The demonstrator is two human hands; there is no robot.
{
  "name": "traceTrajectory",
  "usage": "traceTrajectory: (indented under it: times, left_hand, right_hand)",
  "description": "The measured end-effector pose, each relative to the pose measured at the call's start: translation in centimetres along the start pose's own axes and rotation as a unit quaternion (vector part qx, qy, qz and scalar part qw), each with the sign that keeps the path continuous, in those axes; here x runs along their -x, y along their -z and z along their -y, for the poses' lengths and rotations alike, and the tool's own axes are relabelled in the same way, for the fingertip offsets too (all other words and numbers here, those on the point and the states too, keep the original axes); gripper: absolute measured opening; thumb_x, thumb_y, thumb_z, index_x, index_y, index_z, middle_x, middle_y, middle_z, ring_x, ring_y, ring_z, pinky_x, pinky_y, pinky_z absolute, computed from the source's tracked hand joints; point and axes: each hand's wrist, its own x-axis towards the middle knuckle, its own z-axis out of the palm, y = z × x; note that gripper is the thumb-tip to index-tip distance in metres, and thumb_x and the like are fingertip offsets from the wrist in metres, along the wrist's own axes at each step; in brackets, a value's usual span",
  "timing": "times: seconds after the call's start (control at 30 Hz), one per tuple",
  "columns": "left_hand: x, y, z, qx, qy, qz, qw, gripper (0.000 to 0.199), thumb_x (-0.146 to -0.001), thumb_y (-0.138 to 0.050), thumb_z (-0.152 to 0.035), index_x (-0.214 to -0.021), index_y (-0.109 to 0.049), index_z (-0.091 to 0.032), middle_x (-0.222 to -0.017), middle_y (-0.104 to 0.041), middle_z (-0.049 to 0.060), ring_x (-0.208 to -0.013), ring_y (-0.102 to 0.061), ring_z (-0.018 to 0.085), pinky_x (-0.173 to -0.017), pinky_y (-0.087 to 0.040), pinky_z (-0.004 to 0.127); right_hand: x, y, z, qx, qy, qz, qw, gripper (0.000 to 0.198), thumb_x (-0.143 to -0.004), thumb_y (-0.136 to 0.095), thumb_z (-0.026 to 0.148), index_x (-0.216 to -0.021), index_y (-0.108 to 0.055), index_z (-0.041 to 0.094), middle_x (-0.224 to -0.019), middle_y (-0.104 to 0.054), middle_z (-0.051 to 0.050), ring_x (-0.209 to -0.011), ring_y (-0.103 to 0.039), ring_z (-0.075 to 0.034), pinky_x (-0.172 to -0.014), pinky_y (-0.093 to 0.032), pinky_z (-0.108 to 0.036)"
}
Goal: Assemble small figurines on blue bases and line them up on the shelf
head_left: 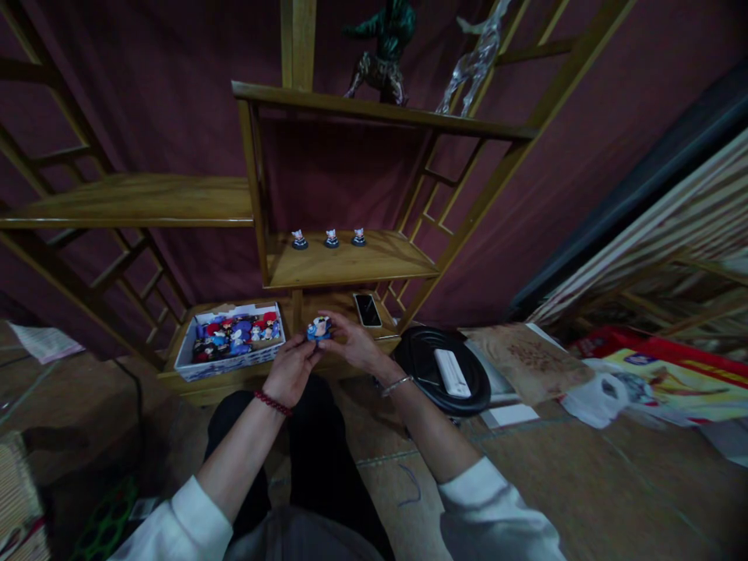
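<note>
Between my two hands is a small blue and white figurine [319,329], held in front of the low shelf. My left hand [291,366] grips it from the left with its fingertips, and my right hand [356,347] closes on its right side. To the left, a patterned cardboard box [234,365] holds several small figurines with red, blue and black parts. Three little white and dark figurines, a left one [299,239], a middle one [331,238] and a right one [358,238], stand in a row on the wooden shelf [351,269] above my hands.
A phone [368,310] lies on the bottom shelf right of my hands. Higher up stand a green statue [386,58] and a clear deer-like figure [474,58]. On the floor at right are a black round object [418,354], a white box [451,372] and a plastic bag [597,396].
</note>
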Motion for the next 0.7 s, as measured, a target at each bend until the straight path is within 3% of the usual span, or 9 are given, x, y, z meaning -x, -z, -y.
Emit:
traceTrajectory:
  times: [0.47, 0.7]
  left_hand:
    - [-0.8, -1.1, 0.2, -0.03, -0.001, 0.023, 0.999, 0.016, -0.062, -0.06, -0.003, -0.073, -0.062, -0.014, -0.083, -0.064, 0.003, -0.076, -0.058, 0.011, -0.079, -0.044, 0.027]
    - [-1.1, -1.4, 0.2, -0.035, 0.0, 0.02, 0.999, 0.017, -0.061, -0.059, -0.003, -0.074, -0.062, -0.014, -0.079, -0.064, 0.003, -0.077, -0.058, 0.012, -0.078, -0.044, 0.028]
  right_hand:
    - [-0.1, 0.7, -0.7, -0.034, -0.005, -0.027, 0.999, 0.05, -0.069, -0.062, 0.027, -0.117, -0.046, 0.022, -0.1, -0.058, -0.003, -0.09, -0.057, -0.014, -0.083, -0.047, -0.03]
    - [-0.2, 1.0, -1.4, -0.053, -0.009, -0.034, 0.998, 0.05, -0.068, -0.064, 0.027, -0.115, -0.046, 0.021, -0.101, -0.058, -0.003, -0.09, -0.058, -0.014, -0.085, -0.046, -0.031]
